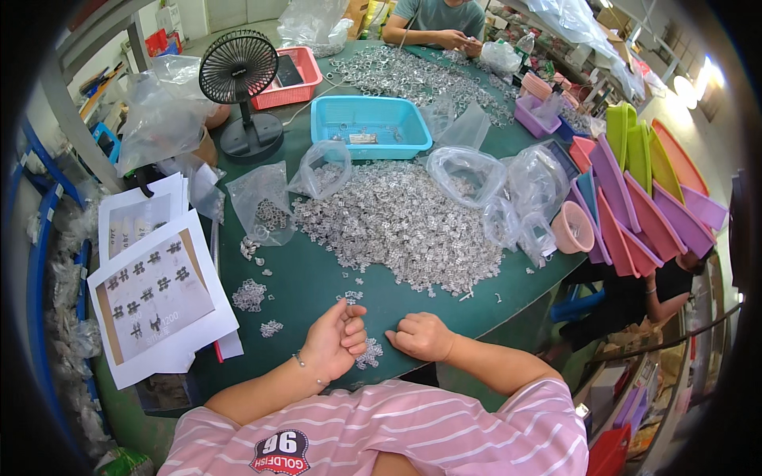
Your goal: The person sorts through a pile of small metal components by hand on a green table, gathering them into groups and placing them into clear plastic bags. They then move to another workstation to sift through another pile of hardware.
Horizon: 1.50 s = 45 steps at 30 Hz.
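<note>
My left hand is turned partly palm up over the near edge of the green table. Its fingers curl in, and I cannot make out what lies inside them. Just beyond its fingertips are a few small silvery metal pieces. A little cluster of similar pieces sits between my hands. To the right, my right hand rests on the table with fingers folded under; anything in it is hidden. A large heap of small metal pieces spreads beyond both hands.
Left of the heap are small piles, a clear bag and printed sheets. Behind stand a blue basket, a black fan and a red basket. Colourful bins stack at right. A person sits across.
</note>
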{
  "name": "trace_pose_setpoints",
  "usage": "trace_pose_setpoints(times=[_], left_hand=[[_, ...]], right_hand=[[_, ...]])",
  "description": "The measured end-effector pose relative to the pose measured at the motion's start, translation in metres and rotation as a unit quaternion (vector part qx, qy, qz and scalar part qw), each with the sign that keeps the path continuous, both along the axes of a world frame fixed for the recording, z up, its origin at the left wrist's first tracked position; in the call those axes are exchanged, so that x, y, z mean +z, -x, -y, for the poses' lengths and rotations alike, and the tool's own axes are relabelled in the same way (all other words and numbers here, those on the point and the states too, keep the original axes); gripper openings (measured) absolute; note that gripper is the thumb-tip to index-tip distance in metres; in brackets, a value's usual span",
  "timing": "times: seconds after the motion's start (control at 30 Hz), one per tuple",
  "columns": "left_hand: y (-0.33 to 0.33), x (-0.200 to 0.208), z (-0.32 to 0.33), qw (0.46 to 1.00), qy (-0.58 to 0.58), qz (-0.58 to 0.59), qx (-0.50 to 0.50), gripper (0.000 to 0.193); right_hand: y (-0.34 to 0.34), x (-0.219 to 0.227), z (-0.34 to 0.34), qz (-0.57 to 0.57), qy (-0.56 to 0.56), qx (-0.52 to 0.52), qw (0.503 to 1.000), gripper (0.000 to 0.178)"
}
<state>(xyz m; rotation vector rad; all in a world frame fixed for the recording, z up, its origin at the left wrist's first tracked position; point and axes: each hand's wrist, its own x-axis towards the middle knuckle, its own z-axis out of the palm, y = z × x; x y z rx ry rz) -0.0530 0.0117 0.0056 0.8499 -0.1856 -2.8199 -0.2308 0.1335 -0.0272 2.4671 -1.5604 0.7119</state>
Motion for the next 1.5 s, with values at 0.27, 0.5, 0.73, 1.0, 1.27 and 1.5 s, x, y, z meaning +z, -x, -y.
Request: trace_pose_setpoints(times=[0.27, 0.5, 0.73, 1.0, 1.27, 1.5], left_hand=[[0.002, -0.002, -0.003, 0.999, -0.021, -0.021, -0.012, 0.033], [0.011, 0.0, -0.008, 0.996, 0.058, 0.062, 0.019, 0.036], [0.027, 0.006, -0.007, 0.996, -0.009, -0.015, 0.089, 0.027], [0.019, -0.007, 0.004, 0.981, -0.065, -0.052, 0.176, 0.02], [0.01, -0.028, 0.001, 0.969, -0.071, -0.144, 0.187, 0.023], [0.016, -0.043, 0.006, 0.961, -0.039, -0.231, 0.15, 0.026]], right_hand=[[-0.002, -0.003, -0.001, -0.01, 0.01, 0.015, 1.0, 0.012], [0.002, 0.0, 0.015, 0.174, 0.014, -0.142, 0.974, 0.031], [-0.061, 0.044, 0.084, 0.821, -0.087, -0.075, 0.559, 0.034], [-0.087, 0.032, 0.1, 0.651, -0.042, -0.168, 0.739, 0.025], [-0.108, 0.037, 0.102, 0.539, 0.023, -0.108, 0.835, 0.015], [-0.098, 0.043, 0.106, 0.379, 0.1, -0.097, 0.915, 0.01]])
